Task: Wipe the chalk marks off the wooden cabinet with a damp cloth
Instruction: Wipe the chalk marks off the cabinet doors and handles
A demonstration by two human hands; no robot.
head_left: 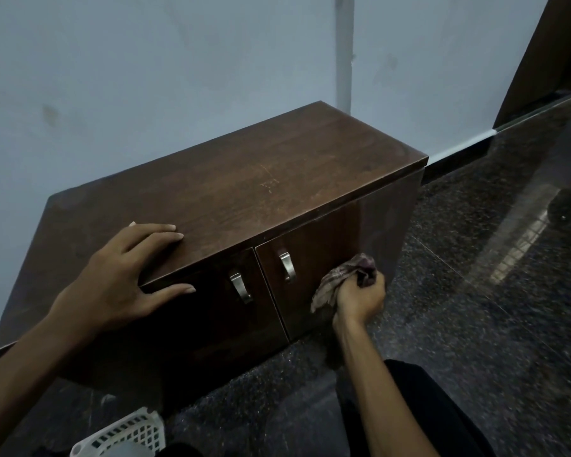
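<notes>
A low dark wooden cabinet (244,179) with two doors and metal handles stands against the wall. Faint chalk marks (269,183) show on its top, right of the middle. My left hand (122,278) lies spread on the top's front left edge, thumb hooked over the front, holding nothing. My right hand (360,296) is closed on a bunched checked cloth (343,278) and presses it against the right door (314,272), low and near its right edge. The cloth's tail hangs to the left of my fist.
A white plastic basket (126,433) sits on the floor at the bottom left. Dark speckled stone floor (475,291) spreads to the right. A pale wall (145,77) runs behind the cabinet, with a dark wooden panel (554,54) at the far right. My dark-clothed knee (426,407) is at bottom.
</notes>
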